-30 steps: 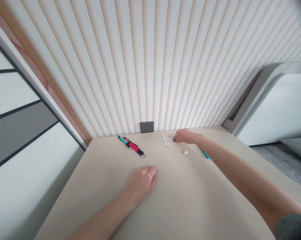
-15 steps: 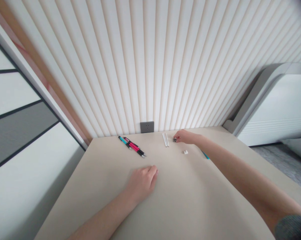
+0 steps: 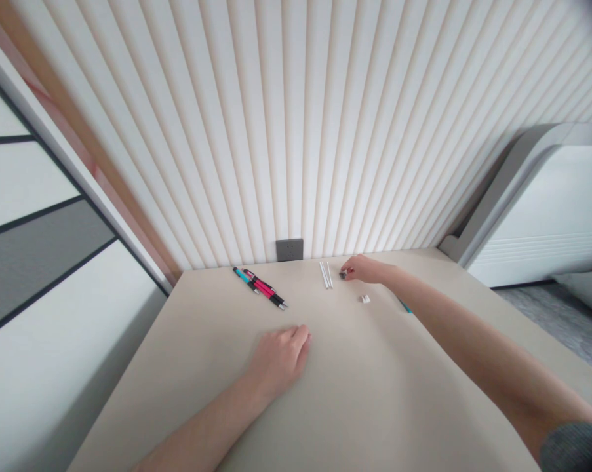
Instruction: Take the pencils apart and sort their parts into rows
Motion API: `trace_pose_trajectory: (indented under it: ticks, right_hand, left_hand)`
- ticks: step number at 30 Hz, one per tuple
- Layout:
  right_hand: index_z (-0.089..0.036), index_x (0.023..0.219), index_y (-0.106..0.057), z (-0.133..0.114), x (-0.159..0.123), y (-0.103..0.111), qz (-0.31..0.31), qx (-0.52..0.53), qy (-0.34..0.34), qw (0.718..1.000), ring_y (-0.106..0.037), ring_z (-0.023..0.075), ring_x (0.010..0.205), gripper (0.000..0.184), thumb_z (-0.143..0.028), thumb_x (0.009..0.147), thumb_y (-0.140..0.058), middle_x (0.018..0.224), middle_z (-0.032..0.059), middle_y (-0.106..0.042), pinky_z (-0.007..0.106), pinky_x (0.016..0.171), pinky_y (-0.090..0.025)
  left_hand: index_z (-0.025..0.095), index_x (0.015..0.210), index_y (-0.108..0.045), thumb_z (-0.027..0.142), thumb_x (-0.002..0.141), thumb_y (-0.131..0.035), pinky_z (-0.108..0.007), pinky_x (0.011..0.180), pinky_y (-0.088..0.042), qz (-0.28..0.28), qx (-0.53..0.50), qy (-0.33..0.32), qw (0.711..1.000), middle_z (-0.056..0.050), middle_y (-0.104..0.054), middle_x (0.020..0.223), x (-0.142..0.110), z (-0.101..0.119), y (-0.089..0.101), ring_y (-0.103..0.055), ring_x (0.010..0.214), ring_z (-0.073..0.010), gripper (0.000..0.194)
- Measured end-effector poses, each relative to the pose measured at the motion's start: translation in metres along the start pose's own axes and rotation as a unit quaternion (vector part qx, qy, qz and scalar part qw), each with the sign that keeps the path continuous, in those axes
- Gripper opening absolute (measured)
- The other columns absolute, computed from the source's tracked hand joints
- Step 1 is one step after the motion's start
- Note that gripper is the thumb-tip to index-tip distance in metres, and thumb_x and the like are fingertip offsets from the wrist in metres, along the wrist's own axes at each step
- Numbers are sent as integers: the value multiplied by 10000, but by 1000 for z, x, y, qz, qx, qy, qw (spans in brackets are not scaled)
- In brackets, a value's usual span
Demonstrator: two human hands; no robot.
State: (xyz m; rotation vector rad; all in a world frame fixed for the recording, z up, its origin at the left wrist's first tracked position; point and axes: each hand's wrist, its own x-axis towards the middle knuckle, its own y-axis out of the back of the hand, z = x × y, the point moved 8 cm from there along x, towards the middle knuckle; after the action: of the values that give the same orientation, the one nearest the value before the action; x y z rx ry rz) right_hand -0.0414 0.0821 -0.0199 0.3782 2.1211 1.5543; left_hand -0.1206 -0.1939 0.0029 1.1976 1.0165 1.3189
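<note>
My right hand [image 3: 367,269] is at the back of the table, its fingers pinched at a small dark piece [image 3: 343,275] with a bit of red beside it. The fingers cover much of this piece, so its kind is unclear. Just left of the fingertips lie several thin white sticks [image 3: 326,276]. A small white block [image 3: 364,299] sits on the table in front of this hand. Part of a teal stick-like thing [image 3: 404,305] shows beside my right forearm. My left hand [image 3: 282,357] rests palm down on the table, fingers curled in, with nothing visible in it.
A group of pink-and-black pens [image 3: 265,288] and a teal-and-black pen [image 3: 245,280] lies at the back left of the table [image 3: 355,406]. Behind stands a ribbed wall with a dark socket [image 3: 290,250]. A white headboard [image 3: 546,203] is at the right.
The fingers of my right hand have shifted slightly at the small dark piece, and more red shows there. My left hand stays where it was.
</note>
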Motion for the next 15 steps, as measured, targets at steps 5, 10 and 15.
trace_pose_trajectory:
  ticks: [5, 10, 15]
  right_hand:
    - [-219, 1139, -733, -2, 2, -2, 0, 12, 5, 1000, -676, 241, 942, 344, -308, 818, -649, 1036, 71, -746, 291, 819, -480]
    - [-215, 1118, -735, -8, 2, -1, -3, 21, 12, 1000, -678, 228, 904, 323, -301, 823, -636, 1004, 63, -747, 276, 781, -479]
    - [-212, 1077, -748, -10, 3, -1, 2, 17, 14, 1000, -677, 224, 895, 282, -267, 833, -618, 974, 58, -749, 270, 782, -473]
  left_hand:
    - [221, 916, -545, 280, 1025, -285, -283, 608, -412, 5, -7, -3, 1000, -24, -686, 821, 0, 0, 0, -649, 710, -187, 288]
    - [221, 919, -547, 279, 1024, -289, -285, 608, -416, 1, -7, -1, 1000, -26, -686, 824, 0, 0, 0, -651, 711, -192, 285]
    - [220, 927, -548, 283, 1026, -289, -280, 617, -416, -1, -11, 1, 1000, -27, -689, 829, 0, -1, -1, -653, 712, -184, 284]
